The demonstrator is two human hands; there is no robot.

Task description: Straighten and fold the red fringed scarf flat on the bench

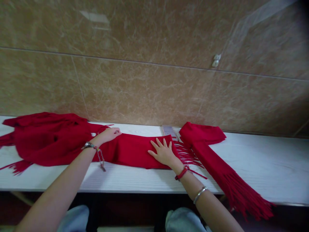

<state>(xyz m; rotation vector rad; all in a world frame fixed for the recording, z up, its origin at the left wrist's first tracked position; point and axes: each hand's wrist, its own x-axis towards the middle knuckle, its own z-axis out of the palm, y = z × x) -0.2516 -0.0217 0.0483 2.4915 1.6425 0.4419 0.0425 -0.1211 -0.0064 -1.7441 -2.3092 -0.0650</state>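
A red scarf [135, 149] with a fringed right end lies flat across the white tabletop, and its left part runs into a bunched heap of red cloth [53, 138]. My right hand [164, 153] rests palm down on the scarf close to the fringe, fingers spread. At the scarf's upper edge, beside the heap, my left hand [109, 134] has its fingers curled together on the fabric. Another red scarf [212, 158] lies folded over to the right, its long fringe hanging past the table's front edge.
The narrow white table [272, 161] stands against a brown marbled tile wall [135, 87]. A flat pale box-like item [169, 130] lies at the back, partly covered by red cloth. A small white figure [216, 60] is on the wall. My knees show below the front edge.
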